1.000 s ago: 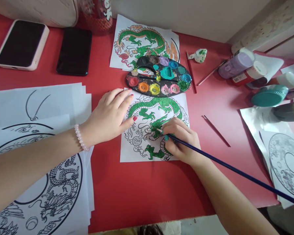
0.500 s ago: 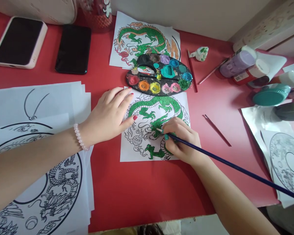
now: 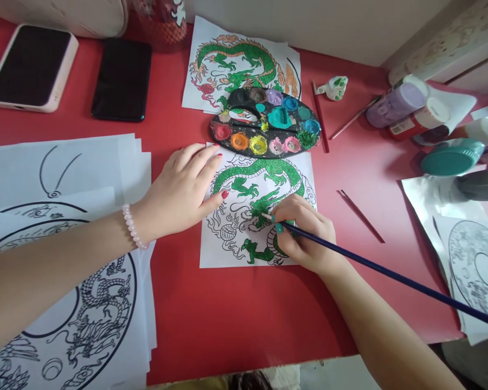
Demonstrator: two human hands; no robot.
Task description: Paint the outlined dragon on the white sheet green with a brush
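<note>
A dragon drawing (image 3: 228,244), partly painted green, lies on the red table (image 3: 236,314). My left hand (image 3: 183,189) lies flat with fingers spread on the sheet's left edge. My right hand (image 3: 303,233) grips a long dark-blue paintbrush (image 3: 390,276), its tip touching the dragon near the sheet's middle. Just beyond the sheet sits a black oval palette (image 3: 264,123) with wells of many colours.
A finished dragon sheet (image 3: 205,65) lies behind the palette. Stacked line drawings (image 3: 65,179) cover the left. Two phones (image 3: 122,78) rest at the far left. Paint bottles (image 3: 402,103) and more sheets crowd the right. Loose red brushes (image 3: 361,216) lie between.
The view has shifted slightly. Both hands stay in nearly the same place, the brush tip still on the dragon.
</note>
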